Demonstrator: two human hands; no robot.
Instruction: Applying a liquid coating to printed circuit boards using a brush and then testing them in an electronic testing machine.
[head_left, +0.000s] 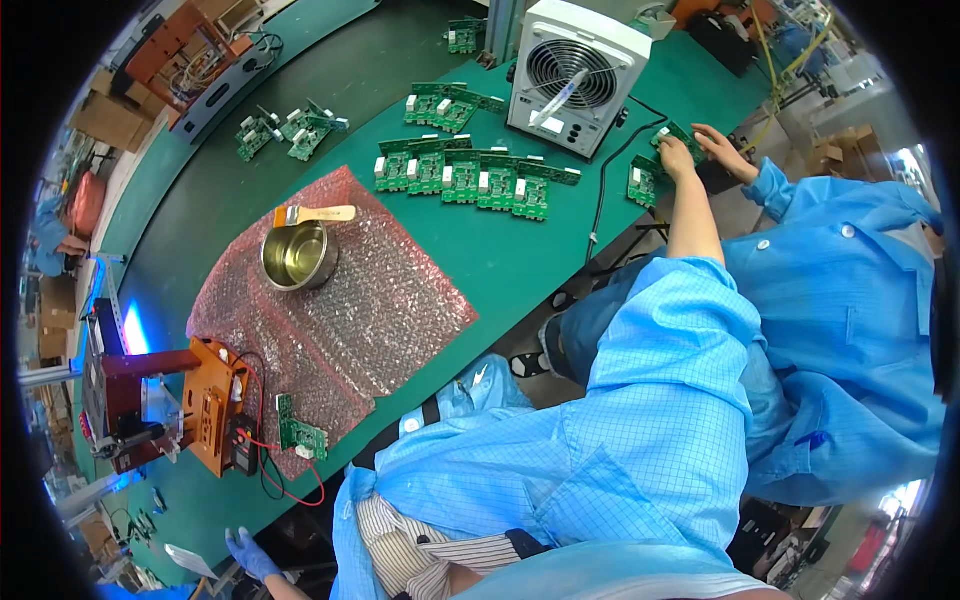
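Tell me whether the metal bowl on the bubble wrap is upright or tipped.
Upright: the metal bowl sits open side up on the pink bubble wrap.

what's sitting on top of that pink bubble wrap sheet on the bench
On the bubble wrap: a metal bowl, a wooden-handled brush beside it, and a green circuit board near its lower edge. The orange fixture overlaps its corner, hiding what's beneath.

Head view, looking steeply down from above the bench

A single wide fisheye camera faces down across the green workbench (520, 260), which runs diagonally, its edges bending toward the rim; the person's blue sleeve (640, 400) fills the near lower right.
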